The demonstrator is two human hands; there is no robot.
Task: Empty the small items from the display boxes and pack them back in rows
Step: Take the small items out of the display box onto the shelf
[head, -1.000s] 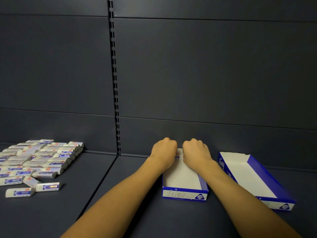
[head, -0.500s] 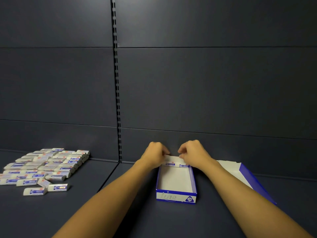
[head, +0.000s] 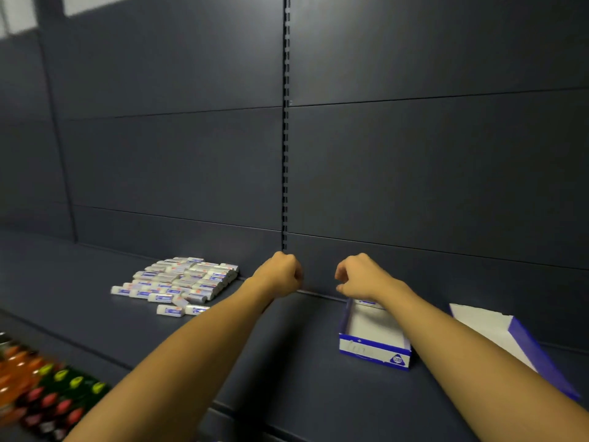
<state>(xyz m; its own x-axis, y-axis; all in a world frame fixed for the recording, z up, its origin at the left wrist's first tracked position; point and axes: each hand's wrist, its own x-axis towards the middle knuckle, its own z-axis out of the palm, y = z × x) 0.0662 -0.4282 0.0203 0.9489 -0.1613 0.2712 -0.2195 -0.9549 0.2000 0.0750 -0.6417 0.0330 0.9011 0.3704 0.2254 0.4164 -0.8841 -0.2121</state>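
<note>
The loose small items (head: pixel 178 282), white bars with blue labels, are lying in a rough heap of rows at the left-centre of the frame on the dark shelf (head: pixel 287 346), most with their long axes running left to right, and two strays are sitting at the heap's near edge. Right of centre, the open display box (head: pixel 374 339) is standing almost bare, with what looks like a single labelled row against its far wall; its long axis is pointing away from the viewer, towards the back panel. The left hand (head: pixel 280 272) is hovering between heap and box, curled into a fist; whether it is holding anything I cannot tell. The right hand (head: pixel 358 277) is hanging just above the box's far end, its fingers (head: pixel 340 287) loosely curled and apparently pinching nothing. So the heap is lying to the left of both hands, and the left hand is nearer to it; a reach leftward looks like the natural next move. A second, flatter display box (head: pixel 510 339) is lying at the lower right, partly hidden by the right forearm.
</note>
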